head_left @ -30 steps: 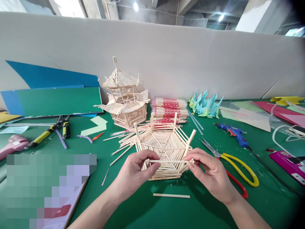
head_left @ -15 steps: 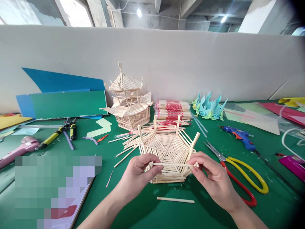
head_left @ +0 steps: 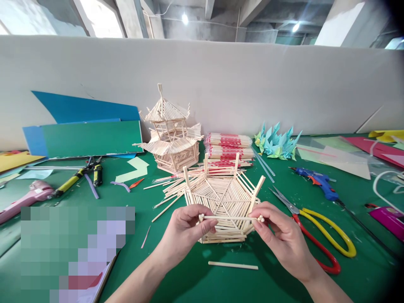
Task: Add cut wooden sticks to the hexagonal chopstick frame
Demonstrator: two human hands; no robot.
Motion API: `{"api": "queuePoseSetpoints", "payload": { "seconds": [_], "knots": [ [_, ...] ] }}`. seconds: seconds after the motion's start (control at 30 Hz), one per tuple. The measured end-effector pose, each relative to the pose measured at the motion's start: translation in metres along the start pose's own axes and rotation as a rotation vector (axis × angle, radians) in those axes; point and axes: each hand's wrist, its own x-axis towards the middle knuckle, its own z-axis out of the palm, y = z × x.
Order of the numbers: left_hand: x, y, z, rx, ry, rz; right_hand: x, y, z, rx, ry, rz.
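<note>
A hexagonal frame of wooden sticks (head_left: 222,198) with upright posts sits on the green table (head_left: 176,277) in front of me. My left hand (head_left: 184,233) and my right hand (head_left: 279,237) each pinch one end of a thin wooden stick (head_left: 229,217), held level across the frame's near edge. Both hands are closed on it. Another loose stick (head_left: 232,265) lies on the table just below the frame.
A finished stick pagoda (head_left: 170,134) stands behind, beside a pack of chopsticks (head_left: 229,147) and loose sticks (head_left: 166,191). Scissors (head_left: 315,231) and a blue glue gun (head_left: 317,181) lie right. Pliers (head_left: 77,176), a pink tool (head_left: 23,198) and coloured paper lie left. Paper cranes (head_left: 277,141) sit at the back.
The view shifted slightly; my hands keep holding the stick at the frame's near edge with almost no movement.
</note>
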Motion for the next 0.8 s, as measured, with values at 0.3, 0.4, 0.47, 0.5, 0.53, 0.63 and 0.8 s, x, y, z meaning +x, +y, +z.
{"api": "queuePoseSetpoints", "payload": {
  "seconds": [0.3, 0.4, 0.47, 0.5, 0.53, 0.63, 0.8],
  "knots": [
    [-0.0024, 0.0032, 0.0016, -0.032, -0.046, 0.010, -0.0004, 0.0008, 0.0017, 0.026, -0.002, -0.002],
    [-0.0045, 0.0032, 0.0029, -0.083, -0.022, -0.021, -0.0014, 0.0007, 0.0036, 0.027, 0.021, 0.002],
    [-0.0055, 0.0030, 0.0041, -0.115, 0.005, -0.041, -0.0019, 0.0002, 0.0055, 0.029, 0.045, -0.003],
    [-0.0057, 0.0027, 0.0047, -0.126, 0.015, -0.048, -0.0019, -0.0002, 0.0065, 0.034, 0.056, -0.008],
    [-0.0057, 0.0023, 0.0051, -0.132, 0.019, -0.053, -0.0018, -0.0006, 0.0074, 0.040, 0.064, -0.013],
    [-0.0048, 0.0008, 0.0057, -0.114, 0.024, -0.042, -0.0006, -0.0016, 0.0093, 0.050, 0.069, -0.018],
    [-0.0041, -0.0016, 0.0047, -0.050, 0.039, -0.021, 0.0017, -0.0005, 0.0096, 0.045, 0.059, -0.017]
  ]
}}
